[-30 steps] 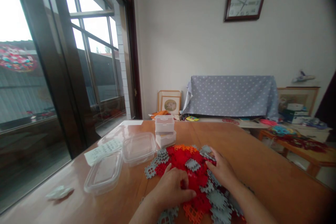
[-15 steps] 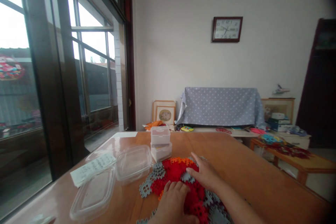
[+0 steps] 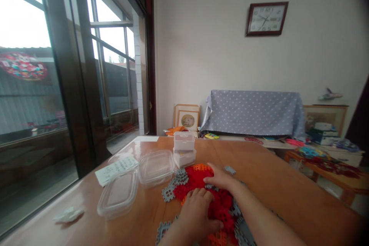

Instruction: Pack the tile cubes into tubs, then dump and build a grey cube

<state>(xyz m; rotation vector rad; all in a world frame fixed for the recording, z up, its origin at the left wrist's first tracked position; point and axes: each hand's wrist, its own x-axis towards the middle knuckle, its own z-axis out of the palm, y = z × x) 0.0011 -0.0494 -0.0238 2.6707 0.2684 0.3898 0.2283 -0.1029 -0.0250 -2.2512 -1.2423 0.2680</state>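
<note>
A heap of red interlocking plastic pieces [image 3: 196, 178], with orange pieces [image 3: 218, 238] and grey gear-edged pieces [image 3: 168, 193] around it, lies on the table in front of me. My left hand [image 3: 198, 209] rests palm down on the near left of the red heap, thumb apart from the fingers. At the heap's right side, my right hand [image 3: 220, 178] touches the pieces with thumb and forefinger apart; its other fingers are hidden. A stack of grey pieces [image 3: 181, 177] stands at the left of the heap. My forearms cover part of the pieces.
Two clear plastic lids or shallow tubs [image 3: 118, 196] lie left of the heap, beside a handwritten paper [image 3: 115, 169]. Two small stacked boxes [image 3: 184, 142] stand behind it. A crumpled white wrapper [image 3: 68, 215] is near the left edge of the wooden table [image 3: 248, 157].
The view has turned left, so the scene sits further right. My right hand has shifted slightly over the heap, and a grey piece now shows beyond it. My left hand stays on the red pieces.
</note>
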